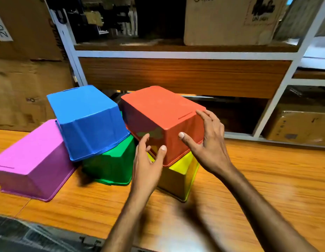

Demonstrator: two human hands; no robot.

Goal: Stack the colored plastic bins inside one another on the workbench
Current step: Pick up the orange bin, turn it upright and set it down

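Both hands are spread wide on the upside-down red bin (pixel 163 115): left hand (pixel 147 166) at its near corner, right hand (pixel 210 140) on its near right side. The red bin sits on an inverted yellow bin (pixel 183 171) mid-workbench (pixel 267 179). Leftward, a blue bin (pixel 88 120) leans on a green bin (pixel 112 166), a pink bin (pixel 34 159) beside the left edge

Warm, bright light; motion blur throughout; wide-angle bending at edges; dim shelves behind

Head view; downward, close over workbench (pixel 267 179)
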